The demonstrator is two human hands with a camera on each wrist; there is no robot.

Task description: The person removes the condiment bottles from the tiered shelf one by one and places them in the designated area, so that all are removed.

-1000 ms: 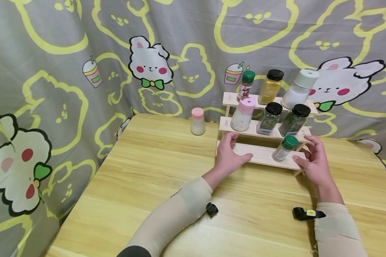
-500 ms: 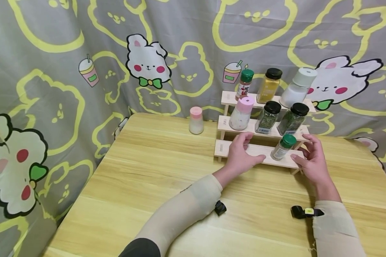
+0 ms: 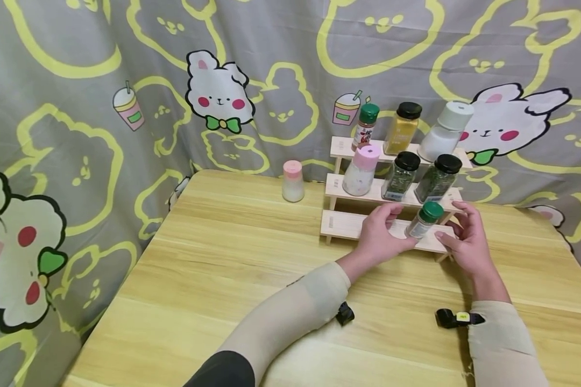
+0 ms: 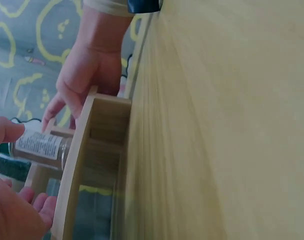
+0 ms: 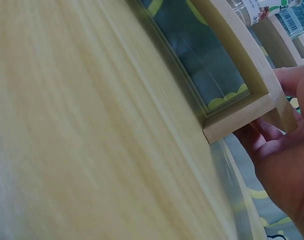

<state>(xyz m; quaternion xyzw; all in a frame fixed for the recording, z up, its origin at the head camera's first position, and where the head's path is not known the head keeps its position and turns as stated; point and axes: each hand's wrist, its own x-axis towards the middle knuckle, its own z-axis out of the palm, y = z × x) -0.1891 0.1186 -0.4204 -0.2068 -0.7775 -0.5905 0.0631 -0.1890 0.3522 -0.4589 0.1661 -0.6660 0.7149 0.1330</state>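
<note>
A three-tier wooden spice rack (image 3: 346, 224) stands on the table. On its lowest tier, toward the right end, is a small green-capped spice jar (image 3: 422, 224) with a pale label. My left hand (image 3: 381, 236) is just left of this jar, thumb and fingers spread apart; in the left wrist view the labelled jar (image 4: 39, 145) shows between thumb and fingers. My right hand (image 3: 472, 247) holds the rack's right end, thumb at the lowest tier and fingers behind. In the right wrist view, the wooden end (image 5: 257, 105) partly hides those fingers.
Two black-capped herb jars (image 3: 401, 177) and a pink-capped shaker (image 3: 360, 174) fill the middle tier. The top tier bears a green-capped jar (image 3: 365, 131), a yellow spice jar (image 3: 401, 131) and a white shaker (image 3: 443, 137). Another pink-capped shaker (image 3: 293, 185) stands left of the rack.
My left hand has slid right along the lowest tier, from the rack's left end to beside the green-capped jar. The right hand stays at the rack's right end.
</note>
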